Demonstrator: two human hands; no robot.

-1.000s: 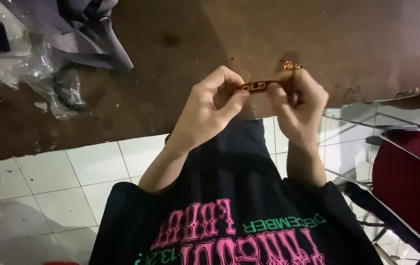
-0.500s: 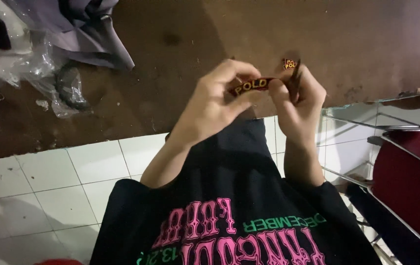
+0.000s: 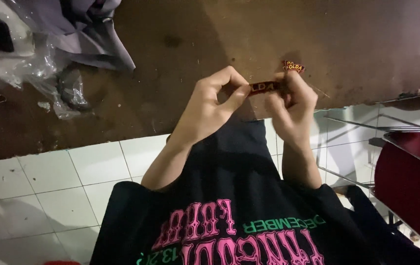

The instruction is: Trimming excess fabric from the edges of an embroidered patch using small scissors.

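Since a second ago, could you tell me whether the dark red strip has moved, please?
Barely. The dark red strip, pinched between left hand and right hand, still sits just above the brown table's edge, but has turned face-up.

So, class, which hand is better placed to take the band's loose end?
Probably the right hand: the loose end sticks up just above its fingers, while the left hand pinches the band.

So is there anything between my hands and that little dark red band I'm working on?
Nothing visible. The left hand pinches one end of the dark red band between thumb and forefinger, and the right hand grips the other end. The band hangs above the brown table, which is bare directly beneath it.
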